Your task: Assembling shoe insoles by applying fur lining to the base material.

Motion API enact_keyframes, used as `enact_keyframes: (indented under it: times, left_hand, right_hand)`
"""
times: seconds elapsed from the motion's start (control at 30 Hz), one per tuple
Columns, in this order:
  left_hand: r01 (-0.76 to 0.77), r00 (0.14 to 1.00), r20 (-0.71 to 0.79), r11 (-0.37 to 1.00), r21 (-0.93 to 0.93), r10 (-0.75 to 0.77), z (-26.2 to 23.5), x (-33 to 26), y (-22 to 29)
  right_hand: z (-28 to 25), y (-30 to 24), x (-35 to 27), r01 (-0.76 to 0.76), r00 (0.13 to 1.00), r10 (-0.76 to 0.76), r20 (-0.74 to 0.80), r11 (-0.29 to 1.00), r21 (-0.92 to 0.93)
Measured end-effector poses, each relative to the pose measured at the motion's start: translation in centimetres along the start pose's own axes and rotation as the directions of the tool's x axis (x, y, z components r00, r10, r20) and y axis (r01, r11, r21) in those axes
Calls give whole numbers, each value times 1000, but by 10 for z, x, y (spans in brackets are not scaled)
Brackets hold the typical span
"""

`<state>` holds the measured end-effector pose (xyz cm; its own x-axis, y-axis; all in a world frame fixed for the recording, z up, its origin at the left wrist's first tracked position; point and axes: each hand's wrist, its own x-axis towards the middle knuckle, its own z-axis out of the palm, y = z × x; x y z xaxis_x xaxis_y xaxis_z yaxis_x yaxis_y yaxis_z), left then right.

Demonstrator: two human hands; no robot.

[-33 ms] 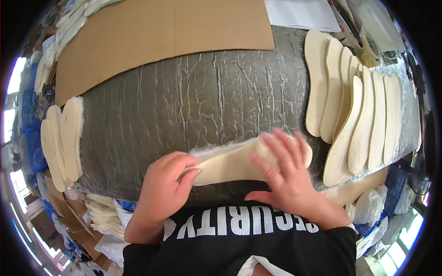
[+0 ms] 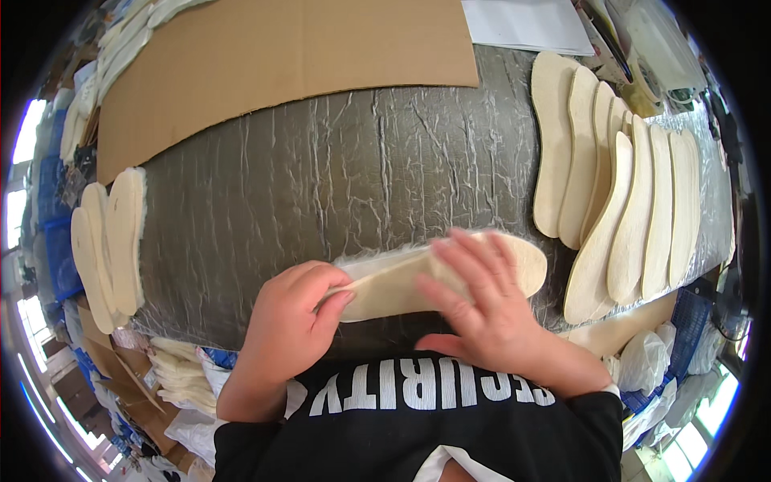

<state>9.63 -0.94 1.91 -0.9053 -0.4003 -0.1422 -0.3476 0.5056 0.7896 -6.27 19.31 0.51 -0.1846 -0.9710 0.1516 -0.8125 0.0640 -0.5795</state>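
A cream insole (image 2: 385, 296) with a white fluffy layer (image 2: 381, 263) along its far edge lies crosswise in front of me. My left hand (image 2: 301, 317) pinches its left end between thumb and fingers. Over its right half, my right hand (image 2: 482, 293) rests with fingers stretched out and apart, slightly blurred. The rounded right end of the insole sticks out past that hand. Several cream insoles (image 2: 590, 233) overlap in a row at the right. A few fleece-edged insoles (image 2: 124, 241) stand together at the far left.
The table has a creased grey plastic cover (image 2: 265, 193). A cardboard sheet (image 2: 281, 56) covers its far side, with white paper (image 2: 526, 26) at the far right. Below the table's left edge are more cream pieces (image 2: 178, 373); plastic bags (image 2: 646, 357) are at the lower right.
My right hand has slid a little to the left along the insole, baring more of its right end. The insole and my left hand have shifted very slightly right.
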Motion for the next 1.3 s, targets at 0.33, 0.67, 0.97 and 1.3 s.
enact_keyframes:
  times: [0.33, 0.67, 0.97, 1.3]
  left_hand:
    - [290, 949, 1, 872, -395, -315, -9, -16, -42]
    - [669, 729, 484, 653, -354, -484, 7, -35, -31]
    - [532, 847, 287, 727, -434, -448, 11, -15, -45]
    - [424, 905, 361, 525, -738, -223, 4, 5, -50]
  right_hand:
    - [29, 9, 45, 13, 996, 10, -87, 963, 270]
    - [36, 3, 47, 18, 972, -72, 223, 972, 233]
    - [-11, 25, 43, 115, 942, -286, 173, 765, 634]
    - [-6, 17, 57, -144, 985, 52, 162, 763, 631]
